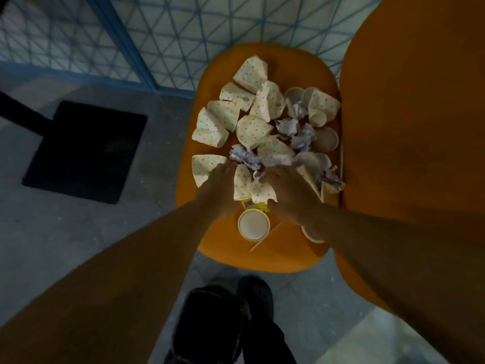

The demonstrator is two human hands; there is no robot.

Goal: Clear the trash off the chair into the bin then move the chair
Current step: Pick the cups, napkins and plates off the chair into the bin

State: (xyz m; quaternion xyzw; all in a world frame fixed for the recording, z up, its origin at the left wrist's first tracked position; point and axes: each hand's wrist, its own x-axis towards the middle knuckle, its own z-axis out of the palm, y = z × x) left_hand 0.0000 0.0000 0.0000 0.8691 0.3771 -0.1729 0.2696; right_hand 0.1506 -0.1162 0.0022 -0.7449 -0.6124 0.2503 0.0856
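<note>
An orange chair seat is piled with trash: several flattened polka-dot paper cups, crumpled lilac paper balls and plain paper cups. An upright white paper cup stands near the seat's front edge, with a thin wooden stick beside it. My left hand and my right hand both reach into the near part of the pile, on either side of a crushed polka-dot cup. Their fingertips are among the trash; whether they grip anything cannot be made out. The chair's orange backrest rises at the right.
A black square table base with its post lies on the grey floor at the left. A patterned blue-framed glass wall runs behind the chair. My dark shoes stand just before the seat. No bin is in view.
</note>
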